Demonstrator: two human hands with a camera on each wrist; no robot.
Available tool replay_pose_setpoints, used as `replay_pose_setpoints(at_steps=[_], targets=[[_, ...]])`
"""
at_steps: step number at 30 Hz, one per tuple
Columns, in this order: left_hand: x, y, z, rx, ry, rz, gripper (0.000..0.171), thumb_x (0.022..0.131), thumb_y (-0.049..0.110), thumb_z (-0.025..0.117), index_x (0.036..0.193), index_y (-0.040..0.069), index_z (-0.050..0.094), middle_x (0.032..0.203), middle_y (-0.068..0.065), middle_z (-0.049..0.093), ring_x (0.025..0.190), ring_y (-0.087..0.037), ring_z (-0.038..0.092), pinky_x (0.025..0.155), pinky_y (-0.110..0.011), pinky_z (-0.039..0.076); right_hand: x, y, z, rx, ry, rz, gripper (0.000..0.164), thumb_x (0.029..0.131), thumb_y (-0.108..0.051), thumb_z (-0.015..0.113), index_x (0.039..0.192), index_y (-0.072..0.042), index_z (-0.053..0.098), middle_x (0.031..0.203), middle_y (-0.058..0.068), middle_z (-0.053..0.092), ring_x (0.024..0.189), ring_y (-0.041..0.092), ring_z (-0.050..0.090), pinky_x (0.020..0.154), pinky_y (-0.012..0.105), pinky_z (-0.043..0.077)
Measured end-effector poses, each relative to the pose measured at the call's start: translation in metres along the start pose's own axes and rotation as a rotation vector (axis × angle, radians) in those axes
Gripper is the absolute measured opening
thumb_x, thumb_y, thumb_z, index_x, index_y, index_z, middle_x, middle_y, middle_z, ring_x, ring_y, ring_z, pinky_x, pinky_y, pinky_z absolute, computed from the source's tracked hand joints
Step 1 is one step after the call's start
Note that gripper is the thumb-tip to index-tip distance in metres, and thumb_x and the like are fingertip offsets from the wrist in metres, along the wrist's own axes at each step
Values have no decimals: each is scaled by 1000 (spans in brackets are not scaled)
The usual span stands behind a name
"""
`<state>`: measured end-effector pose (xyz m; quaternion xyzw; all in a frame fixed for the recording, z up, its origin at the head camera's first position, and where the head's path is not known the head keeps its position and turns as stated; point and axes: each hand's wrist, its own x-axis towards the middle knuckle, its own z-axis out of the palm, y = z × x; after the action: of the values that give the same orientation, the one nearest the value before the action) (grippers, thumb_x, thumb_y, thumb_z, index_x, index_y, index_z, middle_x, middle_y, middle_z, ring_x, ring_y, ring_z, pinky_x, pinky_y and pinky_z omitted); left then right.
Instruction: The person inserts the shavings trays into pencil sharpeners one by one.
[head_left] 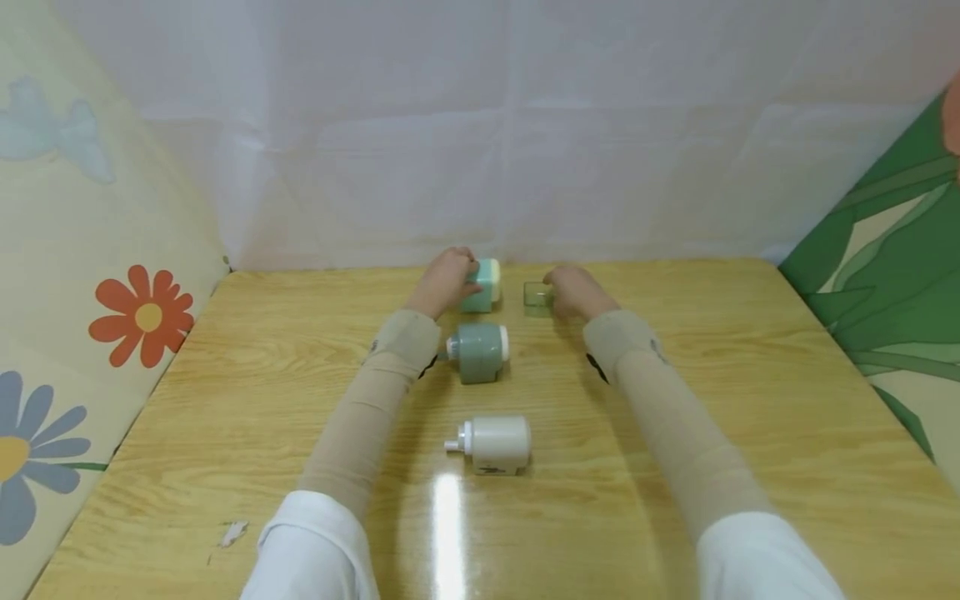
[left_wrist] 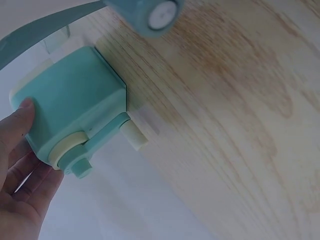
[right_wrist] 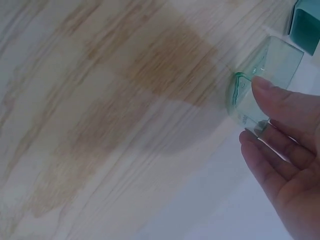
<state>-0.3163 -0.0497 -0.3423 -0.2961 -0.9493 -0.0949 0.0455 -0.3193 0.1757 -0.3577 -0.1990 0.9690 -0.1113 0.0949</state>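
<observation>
A mint crank pencil sharpener [head_left: 480, 298] lies near the table's far edge, and my left hand [head_left: 442, 282] grips it. In the left wrist view the thumb is on one face and the fingers are behind; its crank arm [left_wrist: 106, 135] ends in a cream knob. Just to the right, my right hand [head_left: 577, 292] holds a clear green shavings drawer [right_wrist: 280, 62] between thumb and fingers. The drawer is apart from the sharpener. In the right wrist view an open hollow shows in the mint body [right_wrist: 307, 27].
Nearer to me lie a dark green sharpener [head_left: 480, 353] and a beige sharpener [head_left: 500, 443], cranks to the left. The wooden table [head_left: 675, 467] has a chipped spot [head_left: 233, 533] at front left. A white sheet [head_left: 495, 167] hangs behind; painted panels stand at both sides.
</observation>
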Motion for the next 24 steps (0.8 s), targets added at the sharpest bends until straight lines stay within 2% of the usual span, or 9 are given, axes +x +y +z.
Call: replay_pose_setpoints(at_steps=[6, 13, 19, 24], targets=[[1, 1, 0, 33, 3, 10, 24, 83, 23, 67, 85, -1, 64, 105, -16, 59, 98, -28, 55, 86, -32, 46, 4, 0, 2, -30, 13, -29, 52, 64, 13, 55, 116, 13, 53, 119, 28, 52, 113, 42, 45, 99, 47, 35], [0, 2, 0, 25, -16, 1, 24, 84, 23, 66, 82, 0, 62, 107, -16, 59, 100, -27, 54, 88, -32, 45, 6, -6, 2, 7, 1, -18, 55, 64, 15, 60, 118, 12, 52, 122, 28, 50, 117, 42, 41, 101, 47, 33], [1, 3, 0, 25, -17, 6, 25, 84, 24, 65, 78, 1, 58, 107, -14, 58, 100, -26, 53, 87, -32, 45, 8, -11, 1, 16, -4, -19, 54, 65, 17, 54, 119, 11, 51, 123, 27, 49, 117, 41, 41, 101, 47, 32], [2, 4, 0, 48, -8, 22, 26, 85, 25, 65, 75, 3, 55, 106, -14, 59, 99, -26, 54, 87, -32, 44, 11, -14, 1, 6, -12, -37, 52, 68, 15, 55, 120, 11, 51, 123, 27, 49, 116, 41, 42, 101, 47, 32]])
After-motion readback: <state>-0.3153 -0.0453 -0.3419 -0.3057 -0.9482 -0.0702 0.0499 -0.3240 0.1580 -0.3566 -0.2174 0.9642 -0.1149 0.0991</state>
